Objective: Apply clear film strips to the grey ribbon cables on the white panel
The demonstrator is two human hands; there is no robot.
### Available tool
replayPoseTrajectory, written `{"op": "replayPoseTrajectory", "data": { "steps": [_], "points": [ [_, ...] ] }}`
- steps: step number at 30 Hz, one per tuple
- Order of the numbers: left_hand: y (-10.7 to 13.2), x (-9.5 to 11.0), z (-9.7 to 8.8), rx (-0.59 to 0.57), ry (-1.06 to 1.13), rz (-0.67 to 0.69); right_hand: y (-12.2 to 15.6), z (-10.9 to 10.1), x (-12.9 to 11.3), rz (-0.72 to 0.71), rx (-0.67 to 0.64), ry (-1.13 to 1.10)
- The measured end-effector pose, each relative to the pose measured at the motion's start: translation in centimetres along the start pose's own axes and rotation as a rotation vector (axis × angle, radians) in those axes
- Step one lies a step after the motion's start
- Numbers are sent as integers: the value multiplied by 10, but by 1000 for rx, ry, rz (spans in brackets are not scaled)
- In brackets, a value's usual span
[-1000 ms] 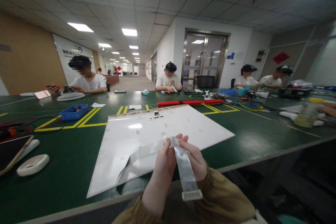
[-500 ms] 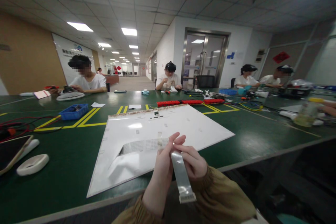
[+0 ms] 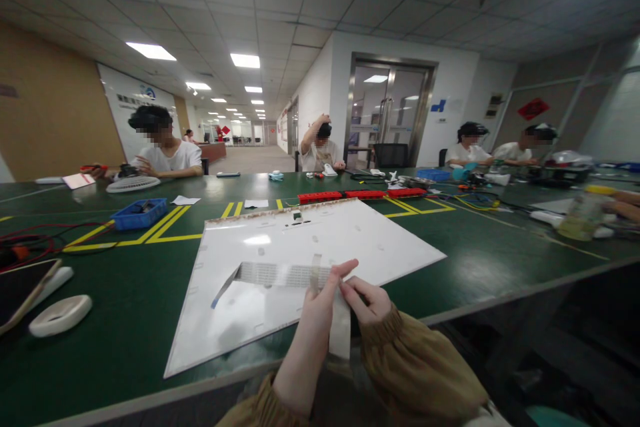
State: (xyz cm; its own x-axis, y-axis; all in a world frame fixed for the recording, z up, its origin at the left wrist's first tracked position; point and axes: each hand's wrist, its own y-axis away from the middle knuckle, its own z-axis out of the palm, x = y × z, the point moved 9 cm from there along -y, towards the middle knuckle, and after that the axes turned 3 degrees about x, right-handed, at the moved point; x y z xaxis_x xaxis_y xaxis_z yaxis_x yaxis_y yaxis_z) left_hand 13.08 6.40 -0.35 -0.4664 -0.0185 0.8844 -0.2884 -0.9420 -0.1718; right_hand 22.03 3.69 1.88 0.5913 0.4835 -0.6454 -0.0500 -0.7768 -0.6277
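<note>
- Since earlier, pale flat ribbon strip (image 3: 280, 275) stretches straighter across large white rectangular panel (image 3: 320, 237), hanging tail shorter.
- left hand (image 3: 320, 310), right hand (image 3: 367, 300): each grip pinched on strip, over green desk (image 3: 125, 320) near edge.
- blue plastic tray (image 3: 140, 212) far left.

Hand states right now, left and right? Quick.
Left hand: closed, pinching the flat ribbon strip.
Right hand: closed, pinching the same strip, over the white panel.
</note>
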Motion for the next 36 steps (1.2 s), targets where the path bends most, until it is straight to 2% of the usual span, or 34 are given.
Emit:
{"op": "replayPoseTrajectory", "data": {
  "steps": [3,8,12,18,21,25,27,32,36],
  "points": [
    [3,9,-2,14,-269,73,0,-2,3,1,3,-37],
    [11,44,-6,39,-794,469,1,-6,6,23,56,-65],
    [14,52,-11,5,-928,566,3,-5,5,-14,113,-33],
    [22,57,-2,-16,-1128,770,1,2,14,-75,127,-3],
    [23,57,-1,21,-1181,840,1,1,11,-83,114,22],
    [27,59,2,92,-1313,963,0,1,-3,-85,26,50],
    [27,59,4,81,-1320,962,-1,0,-9,-79,3,50],
    [17,58,-1,15,-1101,715,-3,1,-11,-69,-22,19],
    [14,59,-5,19,-933,585,-3,2,-6,-37,-3,-5]
  ]
}}
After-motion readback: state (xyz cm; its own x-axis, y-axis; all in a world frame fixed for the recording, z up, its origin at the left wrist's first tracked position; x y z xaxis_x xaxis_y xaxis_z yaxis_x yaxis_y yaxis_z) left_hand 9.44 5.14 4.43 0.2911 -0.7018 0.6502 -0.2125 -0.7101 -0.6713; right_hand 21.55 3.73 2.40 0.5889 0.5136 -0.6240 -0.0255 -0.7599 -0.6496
